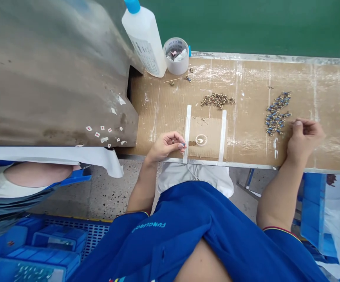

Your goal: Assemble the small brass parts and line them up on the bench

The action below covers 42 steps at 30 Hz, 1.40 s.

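My left hand is closed at the near edge of the cardboard-covered bench. Its thumb and fingertips pinch a small blue-and-metal part. Just right of it, a taped-down cardboard pad carries a small round clear dish with something whitish in it. My right hand has its thumb and fingers pressed together beside a pile of small blue-and-brass parts; anything between those fingers is too small to make out. Beyond the pad lies a heap of small brass-coloured parts.
A white bottle with a blue cap and a tape roll holding scraps stand at the back. A thin stick lies nearby. The metal housing borders the left side. Another person's arm shows at far left, above blue bins.
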{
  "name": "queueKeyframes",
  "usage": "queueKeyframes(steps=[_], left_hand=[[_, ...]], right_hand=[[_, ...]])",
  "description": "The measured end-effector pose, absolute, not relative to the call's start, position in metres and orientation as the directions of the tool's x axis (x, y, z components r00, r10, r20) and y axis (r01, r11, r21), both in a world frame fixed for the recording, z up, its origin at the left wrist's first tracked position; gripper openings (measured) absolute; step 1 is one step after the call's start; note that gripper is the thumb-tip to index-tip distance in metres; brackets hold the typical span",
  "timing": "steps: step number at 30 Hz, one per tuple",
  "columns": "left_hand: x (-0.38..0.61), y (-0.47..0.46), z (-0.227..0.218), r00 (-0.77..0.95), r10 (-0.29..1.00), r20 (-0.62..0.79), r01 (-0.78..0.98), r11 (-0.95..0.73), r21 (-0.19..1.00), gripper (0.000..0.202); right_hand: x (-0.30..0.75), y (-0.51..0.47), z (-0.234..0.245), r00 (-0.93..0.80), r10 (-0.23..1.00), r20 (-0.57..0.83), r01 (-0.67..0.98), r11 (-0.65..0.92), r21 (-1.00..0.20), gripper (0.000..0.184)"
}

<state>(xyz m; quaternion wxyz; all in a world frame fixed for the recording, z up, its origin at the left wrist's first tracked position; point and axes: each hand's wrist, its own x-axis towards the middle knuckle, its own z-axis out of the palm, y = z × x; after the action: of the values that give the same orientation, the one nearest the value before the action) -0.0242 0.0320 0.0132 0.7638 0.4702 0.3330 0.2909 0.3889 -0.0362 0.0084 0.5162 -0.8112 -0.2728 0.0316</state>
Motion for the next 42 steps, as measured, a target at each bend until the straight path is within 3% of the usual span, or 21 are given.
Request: queueKeyframes(steps=[12, 17, 21, 23, 27, 29, 32, 35, 38, 42], left_hand=[[-0.023, 0.019, 0.009, 0.529, 0.837, -0.141, -0.159, 0.261, 0.952, 0.042], [-0.026, 0.016, 0.005, 0.545, 0.831, -0.111, -0.141, 0.221, 0.965, 0.033], [-0.027, 0.014, 0.004, 0.576, 0.817, -0.034, -0.044, 0.072, 0.996, 0.031], [-0.026, 0.014, 0.005, 0.586, 0.810, -0.001, -0.015, 0.012, 1.000, 0.031], [-0.025, 0.013, 0.003, 0.586, 0.809, -0.048, -0.009, 0.066, 0.998, 0.037], [-0.025, 0.013, 0.003, 0.588, 0.807, -0.056, -0.026, 0.088, 0.996, 0.037], [-0.025, 0.014, 0.003, 0.585, 0.811, -0.017, -0.046, 0.055, 0.997, 0.034], [-0.026, 0.017, 0.005, 0.570, 0.817, 0.086, -0.053, -0.069, 0.996, 0.024], [-0.026, 0.020, 0.005, 0.565, 0.808, 0.167, -0.048, -0.170, 0.984, 0.018], [-0.026, 0.021, 0.005, 0.585, 0.797, 0.153, -0.045, -0.156, 0.987, 0.022]], right_hand=[[0.387, -0.036, 0.011, 0.854, 0.463, 0.237, 0.415, -0.331, -0.848, 0.013], [0.385, -0.036, 0.013, 0.906, 0.317, 0.280, 0.366, -0.254, -0.895, 0.015], [0.371, -0.039, 0.016, 0.894, 0.268, 0.359, 0.414, -0.188, -0.891, 0.010], [0.356, -0.042, 0.018, 0.857, 0.317, 0.407, 0.467, -0.143, -0.873, 0.003], [0.309, -0.048, 0.025, 0.760, 0.494, 0.423, 0.523, -0.078, -0.849, 0.024], [0.281, -0.050, 0.027, 0.664, 0.670, 0.332, 0.504, -0.073, -0.861, 0.028], [0.242, -0.051, 0.023, 0.329, 0.934, 0.137, 0.467, -0.035, -0.884, 0.025], [0.215, -0.048, 0.017, 0.119, 0.988, 0.102, 0.427, 0.042, -0.903, 0.021], [0.202, -0.044, 0.013, 0.092, 0.986, 0.136, 0.432, 0.084, -0.898, 0.014], [0.202, -0.038, 0.013, 0.071, 0.974, 0.217, 0.472, 0.159, -0.867, 0.008]])
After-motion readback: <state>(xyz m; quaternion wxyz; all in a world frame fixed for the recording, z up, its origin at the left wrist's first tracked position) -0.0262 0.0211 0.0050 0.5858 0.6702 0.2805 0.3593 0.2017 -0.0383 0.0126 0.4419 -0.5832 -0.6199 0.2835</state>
